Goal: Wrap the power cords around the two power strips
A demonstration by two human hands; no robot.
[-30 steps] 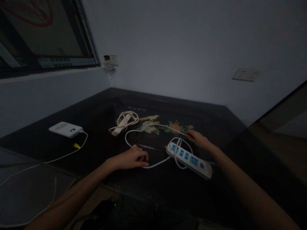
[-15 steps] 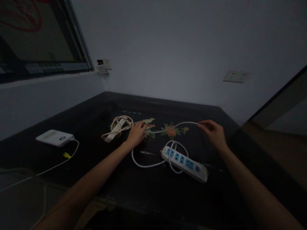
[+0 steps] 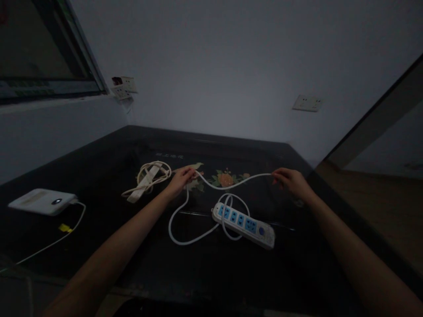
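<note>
A white power strip [image 3: 243, 225] with blue sockets lies at a slant on the black table, a loop of its own white cord [image 3: 180, 243] across its left end. The cord curves left from the strip and rises to my left hand [image 3: 182, 179], which is closed on it. From there it sags slightly and runs rightward to my right hand [image 3: 290, 181], whose fingertips pinch it. Any cord end or plug at the right hand is hidden. Just left of my left hand lies a second, cream power strip [image 3: 144, 182] with its cord coiled around it.
A white power bank [image 3: 42, 201] with a plugged-in cable [image 3: 49, 250] and yellow tag [image 3: 65, 228] lies at the left. The black table [image 3: 205, 147] bears a painted flower design. Wall sockets [image 3: 307, 103] are on the back wall; others [image 3: 124, 88] hang near the window.
The view has shifted right, so things appear further left. My left hand has lifted the cord a little, and the stretch between my hands now sags more in the middle.
</note>
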